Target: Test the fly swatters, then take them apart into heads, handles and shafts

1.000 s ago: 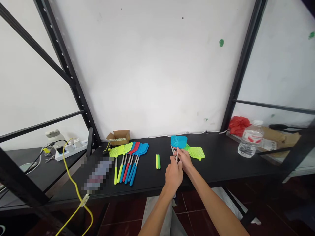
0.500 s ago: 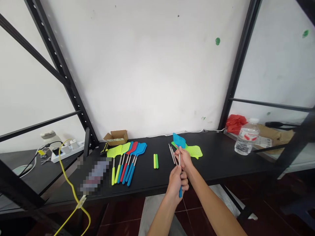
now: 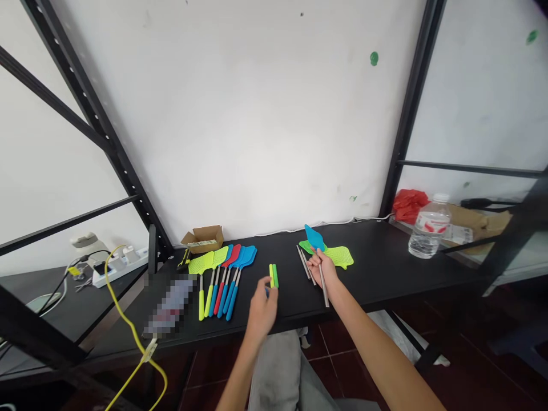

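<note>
Your left hand [image 3: 263, 305] has moved from the metal rod [image 3: 324, 292] to the green tubes [image 3: 275, 276]; a blue piece [image 3: 268, 291] shows there, pinched or not I can't tell. Your right hand [image 3: 329, 273] pinches the rod below its blue head [image 3: 314, 237], beside loose rods [image 3: 304, 265]; a slack hold could let it twist.

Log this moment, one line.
left hand: blue piece, mostly hidden, near yellow and green handles | right hand: blue swatter head on bare metal rod | nearby: loose metal rods

Free gap between green handle [image 3: 275, 275] and metal rods [image 3: 303, 261]
</note>
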### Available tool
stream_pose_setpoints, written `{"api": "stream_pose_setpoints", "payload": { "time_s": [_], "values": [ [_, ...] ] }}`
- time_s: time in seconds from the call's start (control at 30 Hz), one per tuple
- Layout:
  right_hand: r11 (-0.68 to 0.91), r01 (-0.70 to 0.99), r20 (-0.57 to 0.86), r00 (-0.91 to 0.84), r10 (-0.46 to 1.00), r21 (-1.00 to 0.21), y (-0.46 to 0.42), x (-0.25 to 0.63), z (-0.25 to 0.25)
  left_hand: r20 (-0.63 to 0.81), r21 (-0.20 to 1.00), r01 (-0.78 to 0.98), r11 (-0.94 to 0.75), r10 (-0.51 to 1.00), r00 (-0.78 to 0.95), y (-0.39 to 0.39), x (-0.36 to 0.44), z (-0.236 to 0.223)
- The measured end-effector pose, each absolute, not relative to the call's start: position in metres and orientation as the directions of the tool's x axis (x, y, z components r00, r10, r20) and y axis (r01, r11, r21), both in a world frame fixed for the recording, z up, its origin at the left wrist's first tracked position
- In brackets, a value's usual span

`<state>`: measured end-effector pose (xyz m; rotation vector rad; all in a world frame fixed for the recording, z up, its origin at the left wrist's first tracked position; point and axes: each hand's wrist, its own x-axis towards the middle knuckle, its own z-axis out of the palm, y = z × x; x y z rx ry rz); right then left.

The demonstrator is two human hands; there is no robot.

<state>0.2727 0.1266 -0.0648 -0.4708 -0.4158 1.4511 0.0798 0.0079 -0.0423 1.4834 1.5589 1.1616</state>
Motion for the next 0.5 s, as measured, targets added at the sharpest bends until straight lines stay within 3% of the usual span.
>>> {"api": "stream_pose_setpoints", "payload": {
  "time_s": [0.1, 0.33, 0.5],
  "values": [
    [0.066, -0.818, 0.005, 0.078, 0.997, -0.572, 0.124, 0.271, -0.063, 0.195, 0.827, 0.558, -0.066, 0.965, -0.175, 0.048, 0.057, -0.038],
    [0.073, -0.799, 0.002, 0.089, 0.996, -0.597, 0.120, 0.270, -0.059, 0.375, 0.799, 0.528, -0.288, 0.925, -0.062, 0.072, 0.057, -0.060],
    [0.051, -0.835, -0.016, 0.071, 0.997, -0.548, 0.120, 0.276, -0.060, 0.393, 0.741, 0.588, -0.324, 0.919, 0.011, 0.064, 0.060, -0.062]
  ]
}}
